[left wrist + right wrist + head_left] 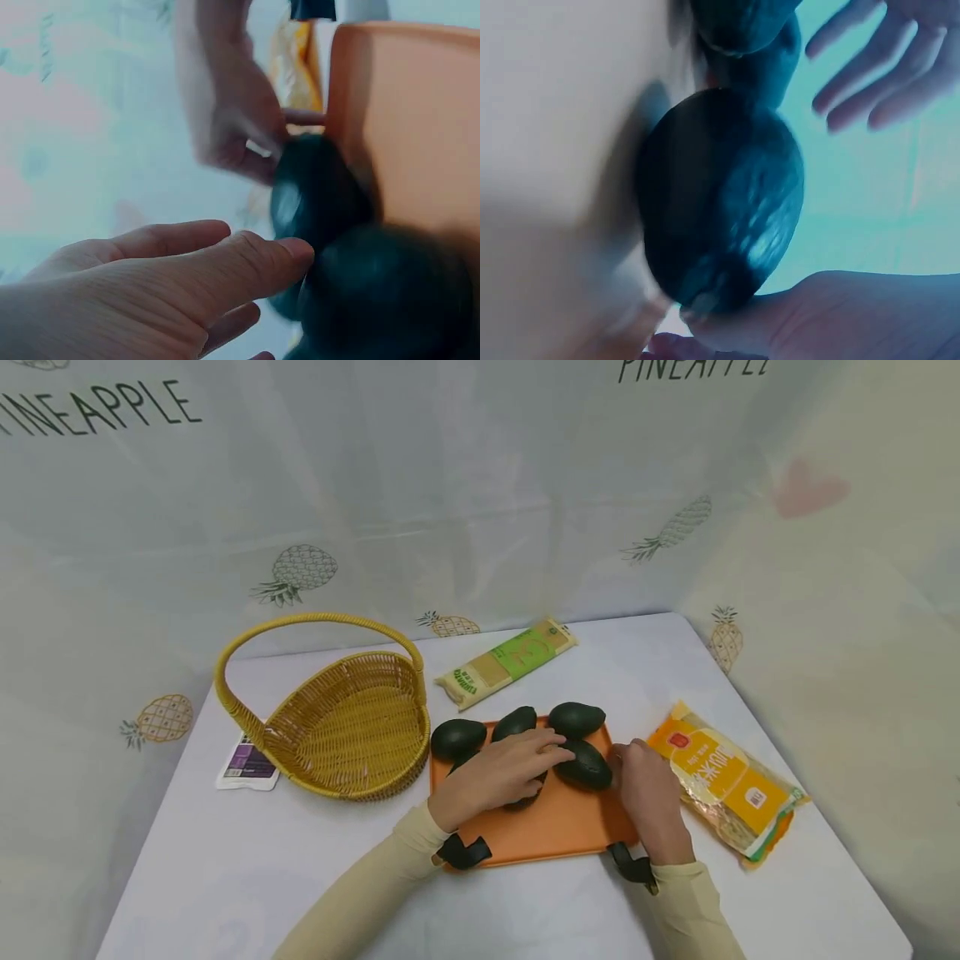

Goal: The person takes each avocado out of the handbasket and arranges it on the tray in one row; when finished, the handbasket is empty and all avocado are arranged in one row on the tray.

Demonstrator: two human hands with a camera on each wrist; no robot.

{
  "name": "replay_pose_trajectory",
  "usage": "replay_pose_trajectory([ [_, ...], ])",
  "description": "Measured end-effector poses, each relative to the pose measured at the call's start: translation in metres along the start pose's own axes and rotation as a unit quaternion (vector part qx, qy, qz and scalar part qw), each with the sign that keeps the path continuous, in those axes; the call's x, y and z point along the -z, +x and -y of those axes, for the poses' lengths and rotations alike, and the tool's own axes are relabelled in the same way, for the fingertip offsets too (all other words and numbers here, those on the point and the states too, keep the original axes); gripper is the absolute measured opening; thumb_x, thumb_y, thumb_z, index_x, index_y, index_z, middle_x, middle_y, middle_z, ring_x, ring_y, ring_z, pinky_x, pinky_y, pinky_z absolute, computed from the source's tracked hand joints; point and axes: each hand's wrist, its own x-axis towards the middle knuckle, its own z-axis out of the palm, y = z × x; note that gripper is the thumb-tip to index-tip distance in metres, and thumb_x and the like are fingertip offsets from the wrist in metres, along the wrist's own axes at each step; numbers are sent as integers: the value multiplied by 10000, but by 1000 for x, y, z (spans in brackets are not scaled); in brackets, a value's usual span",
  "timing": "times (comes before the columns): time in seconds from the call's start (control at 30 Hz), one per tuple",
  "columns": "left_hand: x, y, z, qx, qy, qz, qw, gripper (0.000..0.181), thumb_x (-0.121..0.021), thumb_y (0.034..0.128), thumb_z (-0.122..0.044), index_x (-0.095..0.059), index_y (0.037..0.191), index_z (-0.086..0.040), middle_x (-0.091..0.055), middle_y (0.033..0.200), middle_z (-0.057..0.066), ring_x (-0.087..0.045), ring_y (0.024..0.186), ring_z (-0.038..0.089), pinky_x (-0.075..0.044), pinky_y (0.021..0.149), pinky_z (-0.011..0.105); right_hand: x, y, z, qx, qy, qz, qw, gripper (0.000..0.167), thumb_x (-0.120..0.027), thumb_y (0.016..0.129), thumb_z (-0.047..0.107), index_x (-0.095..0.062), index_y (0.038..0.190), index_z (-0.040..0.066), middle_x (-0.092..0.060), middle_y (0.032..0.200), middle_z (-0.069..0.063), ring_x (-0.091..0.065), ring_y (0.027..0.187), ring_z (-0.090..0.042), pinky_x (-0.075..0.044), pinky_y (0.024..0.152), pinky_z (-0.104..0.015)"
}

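Several dark green avocados (pixel 577 720) lie grouped on an orange tray (pixel 555 839). My left hand (pixel 498 777) reaches over them with fingers extended, its fingertips at the avocado (pixel 583 766) nearest the tray's right rim. In the left wrist view that hand's thumb lies against a dark avocado (pixel 382 292). At the right rim, my right hand (pixel 651 797) has its fingers curled and pinches the end of that same rightmost avocado (pixel 720 202). The right wrist view shows the thumb at its tip. Part of the avocado group is hidden under my left hand.
A yellow wicker basket (pixel 341 727) with a tall handle stands left of the tray, partly covering a white and purple packet (pixel 249 764). Behind lies a green-labelled noodle pack (pixel 510 662). An orange and yellow food bag (pixel 727 781) lies close beside my right hand.
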Motion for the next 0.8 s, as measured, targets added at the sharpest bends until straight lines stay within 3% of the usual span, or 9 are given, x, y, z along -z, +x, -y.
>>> replay_pose_trajectory([
  [0.13, 13, -21, 8, 423, -423, -282, 9978, 589, -811, 972, -164, -580, 1513, -153, -555, 1583, 105, -534, 1483, 276, -535, 1153, 402, 1, 1, 5, 358, 58, -430, 9984, 135, -643, 989, -39, -774, 958, -53, -569, 744, -157, -513, 594, -286, -464, 522, -390],
  [0.27, 26, -47, 16, 890, -774, -852, 9894, 559, -809, 969, -146, -609, 1490, -122, -579, 1547, 136, -572, 1439, 310, -537, 1144, 458, -1, 3, 11, 686, 93, -818, 9942, 136, -658, 968, -49, -780, 991, -105, -642, 772, -200, -596, 615, -325, -554, 554, -461],
  [0.37, 33, -67, 20, 1129, -899, -1315, 9808, 519, -819, 955, -120, -644, 1443, -98, -606, 1497, 163, -590, 1406, 339, -544, 1131, 482, -5, 4, 16, 873, 162, -1095, 9900, 131, -669, 952, -60, -779, 1001, -109, -705, 855, -225, -661, 695, -388, -605, 613, -515],
  [0.5, 41, -91, 24, 1537, -922, -1622, 9703, 465, -806, 964, -117, -666, 1407, -88, -627, 1462, 164, -563, 1431, 393, -517, 1157, 543, -11, 7, 24, 1105, 279, -1428, 9832, 168, -701, 952, -51, -774, 1089, -114, -755, 1057, -280, -696, 894, -488, -637, 780, -573],
  [0.67, 46, -118, 33, 2163, -740, -2014, 9524, 417, -785, 978, -114, -681, 1379, -72, -676, 1395, 148, -605, 1369, 369, -537, 1131, 546, -11, 6, 37, 1066, 258, -1696, 9794, 245, -745, 969, 44, -779, 1197, -41, -731, 1246, -278, -674, 1079, -508, -639, 779, -596],
  [0.8, 46, -134, 46, 2606, -211, -2572, 9303, 378, -779, 963, -65, -698, 1329, -17, -708, 1291, 195, -630, 1263, 406, -556, 1066, 572, -11, 9, 49, 1168, 282, -1915, 9741, 264, -743, 997, 124, -777, 1200, -41, -701, 1300, -285, -641, 1166, -505, -628, 852, -607],
])
